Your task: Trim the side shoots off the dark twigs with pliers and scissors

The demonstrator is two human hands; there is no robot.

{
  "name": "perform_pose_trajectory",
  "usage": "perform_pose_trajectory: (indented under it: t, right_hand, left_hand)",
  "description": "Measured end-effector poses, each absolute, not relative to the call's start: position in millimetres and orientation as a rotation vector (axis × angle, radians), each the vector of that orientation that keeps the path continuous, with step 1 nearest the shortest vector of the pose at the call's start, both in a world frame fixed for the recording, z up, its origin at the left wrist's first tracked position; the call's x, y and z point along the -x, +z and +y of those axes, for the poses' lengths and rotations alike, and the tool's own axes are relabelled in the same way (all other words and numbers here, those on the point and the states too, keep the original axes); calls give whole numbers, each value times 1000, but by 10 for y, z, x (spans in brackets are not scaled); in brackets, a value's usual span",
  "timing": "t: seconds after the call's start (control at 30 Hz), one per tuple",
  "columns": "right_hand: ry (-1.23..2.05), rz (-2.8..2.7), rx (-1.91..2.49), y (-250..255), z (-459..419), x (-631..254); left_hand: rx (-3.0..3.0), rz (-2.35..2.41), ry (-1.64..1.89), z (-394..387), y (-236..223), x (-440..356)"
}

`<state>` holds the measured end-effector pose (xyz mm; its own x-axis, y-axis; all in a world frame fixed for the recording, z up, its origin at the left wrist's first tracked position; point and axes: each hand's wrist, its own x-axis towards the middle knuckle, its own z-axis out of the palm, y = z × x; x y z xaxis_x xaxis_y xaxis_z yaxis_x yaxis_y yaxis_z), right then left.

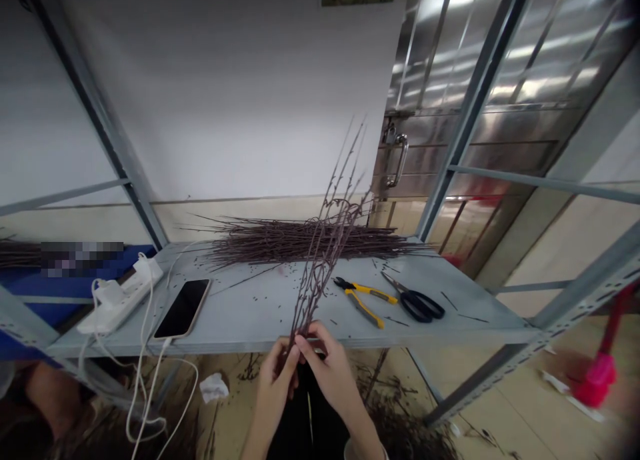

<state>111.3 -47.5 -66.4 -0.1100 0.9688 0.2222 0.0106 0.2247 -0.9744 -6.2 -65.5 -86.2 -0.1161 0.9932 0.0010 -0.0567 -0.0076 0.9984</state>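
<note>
Just past the shelf's front edge, my left hand (281,367) is closed around the lower ends of a small bunch of thin brown twigs (320,267). My right hand (325,360) pinches the same stems, its thumb and fingers meeting beside the left thumb. The twigs rise and lean away to the right, with curled tips and small buds along them. Behind them lies a big pile of similar twigs (260,240). To the right of the held bunch rest yellow-and-black cutting pliers (367,297) and black-handled scissors (417,303).
A phone (183,308) on a charging cable and a white power strip (120,297) occupy the left of the grey metal shelf (245,313). Uprights stand at both sides. Twig scraps and crumpled tissue (214,387) litter the floor. Part of another person (57,393) shows at lower left.
</note>
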Motion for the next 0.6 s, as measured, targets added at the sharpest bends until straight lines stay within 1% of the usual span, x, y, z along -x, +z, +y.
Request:
perform_pose_trajectory:
  t: [0.07, 0.17, 0.27, 0.33, 0.47, 0.6]
  right_hand:
    - [1085, -1431, 1054, -654, -486, -1092]
    - [1139, -1435, 1048, -655, -493, -1080]
    - [1196, -1421, 1030, -699, -484, -1074]
    - [1170, -1410, 1066, -737, -472, -1075]
    - [931, -1270, 1220, -753, -429, -1136]
    - [635, -1207, 1202, -617, -382, -1238]
  left_hand:
    - [-1096, 1261, 1414, -644, -862, 50]
    - [-1078, 1233, 1483, -664, -869, 76]
    - [-1060, 1215, 1441, -697, -884, 129]
    - [-1051, 1225, 1409, -707, -900, 166]
    - [-1099, 1249, 1384, -699, -948, 226]
    - [-1272, 1293, 1428, -701, -992, 247]
